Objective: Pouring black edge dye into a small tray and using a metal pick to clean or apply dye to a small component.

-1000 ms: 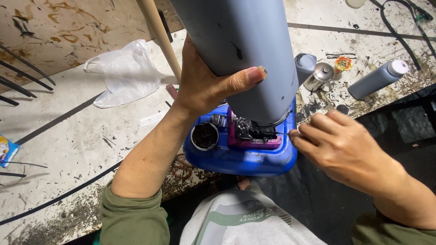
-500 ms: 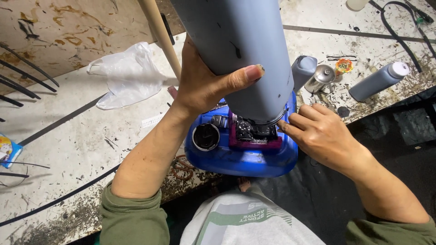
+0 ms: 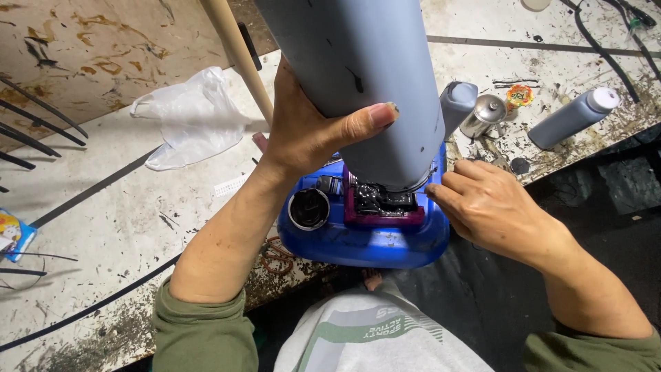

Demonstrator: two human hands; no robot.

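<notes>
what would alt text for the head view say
A person's left hand grips a wide grey tube standing over a blue container, while the right hand touches the tube's lower rim. Grey bottles lie on the stained workbench.

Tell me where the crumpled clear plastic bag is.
In the head view, the crumpled clear plastic bag lies upper left on the stained worktop, beside the wooden stick.

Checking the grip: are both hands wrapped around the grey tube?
No: only the left hand grips the grey tube; the right hand rests at the blue container beneath it.
</notes>
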